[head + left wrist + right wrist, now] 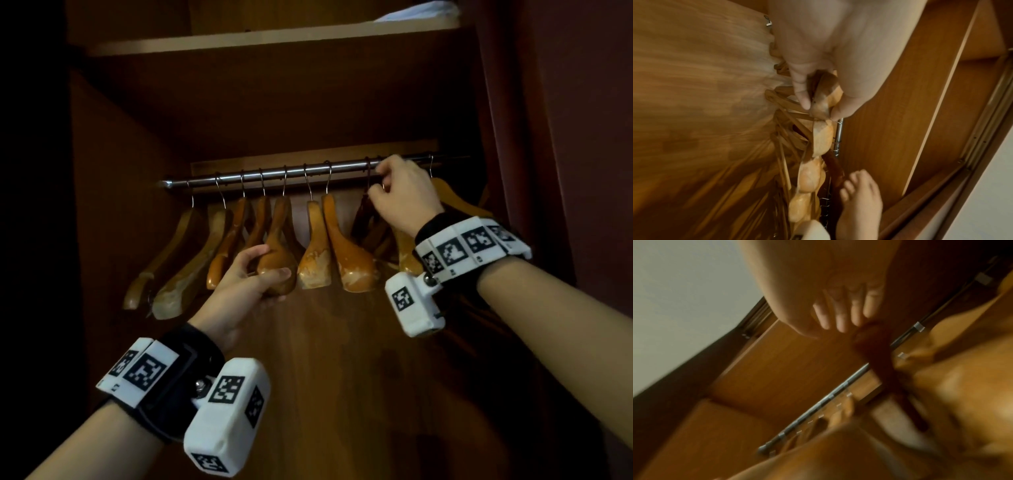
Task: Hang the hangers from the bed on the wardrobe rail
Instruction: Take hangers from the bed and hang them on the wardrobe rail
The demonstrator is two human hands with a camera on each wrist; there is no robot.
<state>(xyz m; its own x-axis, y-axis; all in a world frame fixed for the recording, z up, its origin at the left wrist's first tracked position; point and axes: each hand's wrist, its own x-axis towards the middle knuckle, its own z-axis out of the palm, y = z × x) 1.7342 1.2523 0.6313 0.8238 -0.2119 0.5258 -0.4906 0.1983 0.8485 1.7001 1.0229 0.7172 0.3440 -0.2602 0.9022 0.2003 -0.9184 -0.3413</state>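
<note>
i am facing the open wardrobe (pixel 507 137), both arms raised toward the metal rail (pixel 274 173) that runs across it under a shelf (pixel 274 39). a row of wooden hangers (pixel 317 246) already hangs from the rail by wire hooks, their broad shoulder ends pointing down toward me.

my left hand (pixel 246 284) reaches up under the middle of the row and grips the rounded lower end of one light wooden hanger (pixel 279 250) — thumb on one side, fingers curled round the other. the left wrist view shows the same pinch from close up, with the thumb and a finger closed on the pale wood and the rest of the row strung out beyond it along the rail.

my right hand (pixel 402 197) is up at the right part of the rail, fingers curled at the neck of a dark brown hanger (pixel 363 216). its hook sits at the rail just beside my fingertips; whether it is fully over the bar i cannot tell, since my hand covers it. the right wrist view is blurred, but it shows my fingers (pixel 840 316) bent down onto the top of that dark hanger, with the rail running past behind.

one more light hanger (pixel 448 197) hangs to the right of my right hand, partly hidden by my wrist. on the shelf above lies something white and folded (pixel 418 12) — too little shows to name it.
</note>
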